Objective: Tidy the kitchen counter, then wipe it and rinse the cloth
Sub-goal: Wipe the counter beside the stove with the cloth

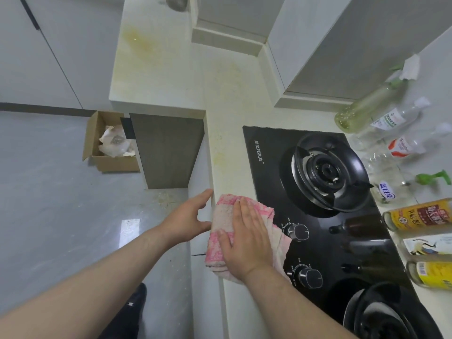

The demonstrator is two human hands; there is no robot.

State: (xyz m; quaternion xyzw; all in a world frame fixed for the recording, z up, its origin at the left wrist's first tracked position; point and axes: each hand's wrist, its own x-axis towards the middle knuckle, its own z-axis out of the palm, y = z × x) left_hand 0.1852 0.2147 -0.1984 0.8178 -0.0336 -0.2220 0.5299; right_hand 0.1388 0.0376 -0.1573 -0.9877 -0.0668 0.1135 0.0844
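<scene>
Right hand point(244, 238) presses the folded, nubby pink cloth point(221, 220), possibly terry.

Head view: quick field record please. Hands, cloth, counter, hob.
right hand: flat on the cloth, fingers straight
left hand: open, at front edge of the counter beside the cloth; contact unclear
cloth: pink-white, folded, at counter edge left of the hob knobs
counter: cream, yellowish stains
hob: black, two burners, bottles along its far side
</scene>
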